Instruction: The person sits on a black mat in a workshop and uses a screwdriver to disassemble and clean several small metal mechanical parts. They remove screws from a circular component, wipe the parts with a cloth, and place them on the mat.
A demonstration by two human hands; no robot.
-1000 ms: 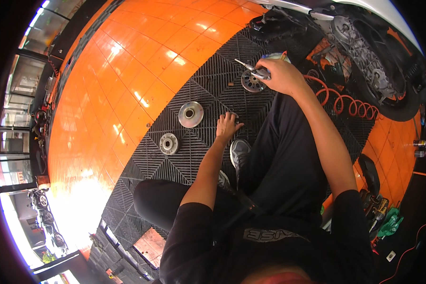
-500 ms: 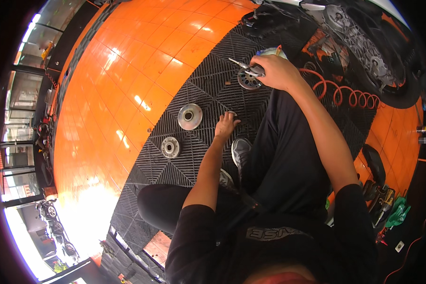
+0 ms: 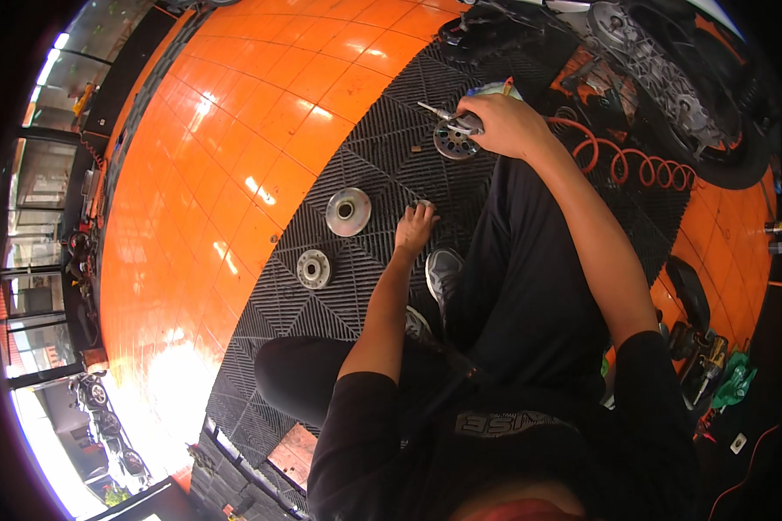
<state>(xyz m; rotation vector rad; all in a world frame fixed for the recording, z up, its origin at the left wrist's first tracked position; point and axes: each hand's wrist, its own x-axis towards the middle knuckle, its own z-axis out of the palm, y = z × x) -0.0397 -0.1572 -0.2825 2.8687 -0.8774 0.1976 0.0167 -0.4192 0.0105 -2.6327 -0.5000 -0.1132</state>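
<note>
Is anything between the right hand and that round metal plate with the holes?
Yes: the silver tool held in the right hand overlaps the upper part of the round plate in this view. Nothing else visible stands between them.

Upper garment: black shirt (image 3: 460, 460) with short sleeves. The left sleeve (image 3: 365, 404) and right sleeve (image 3: 652, 373) are plain black, each hem set well back from the fingers. The left hand (image 3: 416, 227) and right hand (image 3: 506, 124) are bare. Chest marking: grey block-letter print (image 3: 513, 423), farther from the fingers than either hem. Lower garment: loose black trousers (image 3: 530, 286). Footwear: one grey shoe (image 3: 444, 272) just beside the left fingers; a second shoe (image 3: 418, 325), partly hidden, farther from them.
</note>
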